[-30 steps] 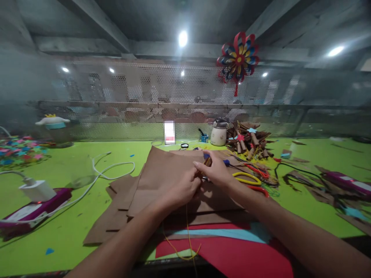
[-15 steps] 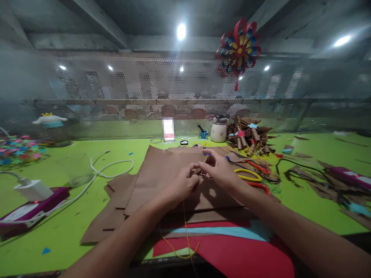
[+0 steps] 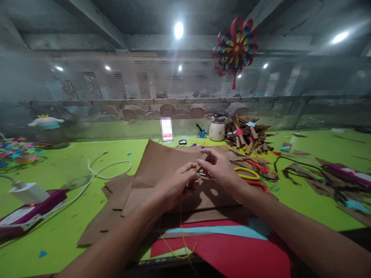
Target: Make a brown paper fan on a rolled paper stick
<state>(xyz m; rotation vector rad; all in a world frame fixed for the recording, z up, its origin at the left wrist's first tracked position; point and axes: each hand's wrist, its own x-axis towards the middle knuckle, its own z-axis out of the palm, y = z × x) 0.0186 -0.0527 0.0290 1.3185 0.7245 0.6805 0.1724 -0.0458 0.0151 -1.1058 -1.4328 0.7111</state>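
My left hand [image 3: 176, 184] hovers over a stack of brown paper sheets [image 3: 156, 170], fingers curled and pinched on a thin yellow string [image 3: 182, 235] that hangs down toward me and loops over the red paper [image 3: 246, 258]. My right hand [image 3: 218, 166] is just to its right, fingertips pinched close to the left hand's on a small brown piece that is mostly hidden. A metal tool tip shows between the two hands.
Yellow- and red-handled pliers [image 3: 249, 175] lie right of my right hand. A pile of rolled brown paper pieces [image 3: 247, 135] and a white jar [image 3: 217, 131] sit at the back. A white cable [image 3: 107, 170] and a purple device [image 3: 31, 210] lie on the green table [image 3: 72, 231] at left.
My hands drew slightly apart and toward me; the left hand dropped lower with the yellow string. The brown piece the right hand held up is now mostly hidden. The camera tilted a little.
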